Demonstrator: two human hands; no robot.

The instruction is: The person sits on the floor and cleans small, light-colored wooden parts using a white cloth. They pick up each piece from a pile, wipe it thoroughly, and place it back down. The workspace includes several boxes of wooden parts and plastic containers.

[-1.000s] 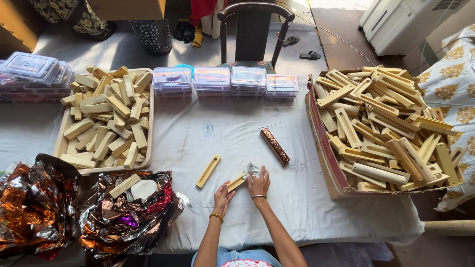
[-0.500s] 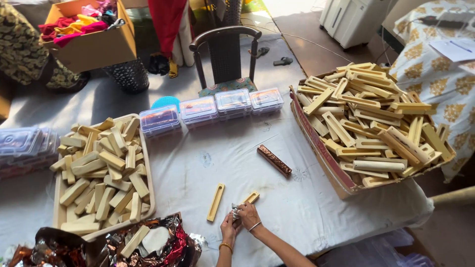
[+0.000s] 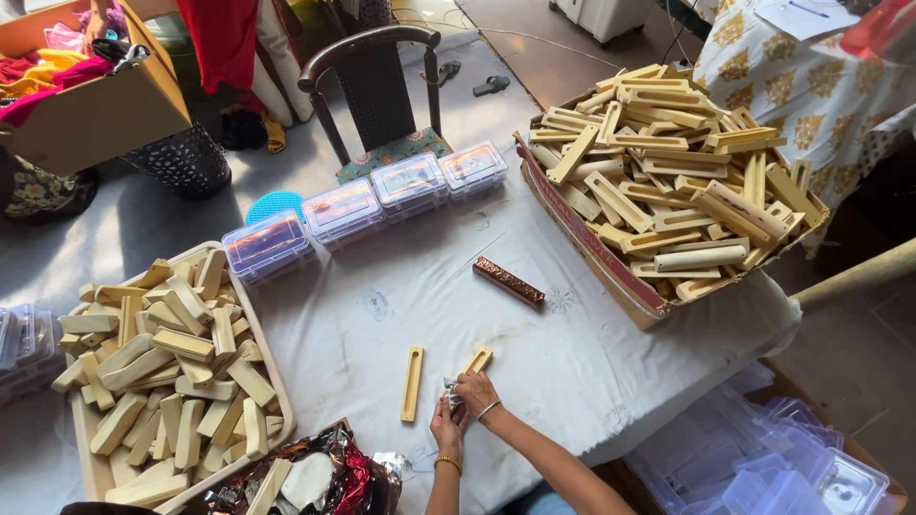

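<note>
- Silver foil scrap (image 3: 450, 393) was pinched between both hands at the near edge of the desk (image 3: 592, 362), which had a white cloth over it.
- Right hand (image 3: 475, 393) gripped the foil and pressed down on a pale wooden block (image 3: 479, 360) whose far end poked out past the fingers.
- Left hand (image 3: 446, 431) clenched on the foil's lower edge, bangle on the wrist; hands were touching each other.
- Slotted wooden bar (image 3: 411, 383) lay flat just left of the hands, not touched.
- Brown foil-wrapped bar (image 3: 509, 282) lay further out on the cloth, well apart from the hands.
- Row of clear lidded plastic boxes (image 3: 367, 205) stood along the far edge of the desk.
- Cardboard box (image 3: 582, 234) on the right was heaped with wooden bars.
- Tray (image 3: 277, 401) on the left was piled with wooden blocks.
- Crumpled red and silver foil heap (image 3: 334, 477) sat at the near left, beside the left forearm.
- Chair (image 3: 377, 81) stood behind the desk.
</note>
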